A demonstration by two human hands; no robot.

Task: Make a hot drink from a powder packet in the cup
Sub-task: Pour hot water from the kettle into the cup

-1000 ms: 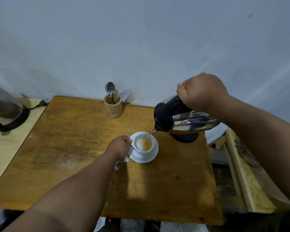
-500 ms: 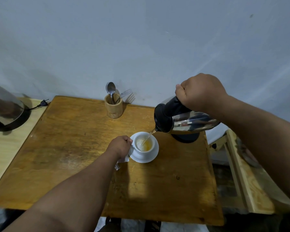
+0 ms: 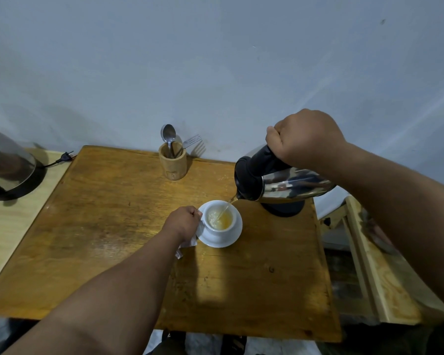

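Observation:
A white cup [image 3: 220, 225] stands on a white saucer [image 3: 231, 238] in the middle of the wooden table [image 3: 113, 226]. Yellowish liquid and pale wet powder fill part of the cup. My left hand [image 3: 183, 221] is closed on the cup's handle at its left side, with a crumpled white packet [image 3: 187, 245] under it. My right hand [image 3: 305, 139] grips the black handle of a steel kettle [image 3: 285, 184], tilted down to the left above the cup. A thin stream of water runs from the spout into the cup.
A wooden holder [image 3: 172, 161] with a spoon and fork stands at the table's back edge. The kettle's black base [image 3: 285, 208] sits right of the cup. A second steel kettle [image 3: 8, 167] and a plug are on the pale surface at left. Wooden frames lie at right.
The liquid level in the cup has risen slightly as the stream keeps running. Both hands and the kettle have stayed almost where they were.

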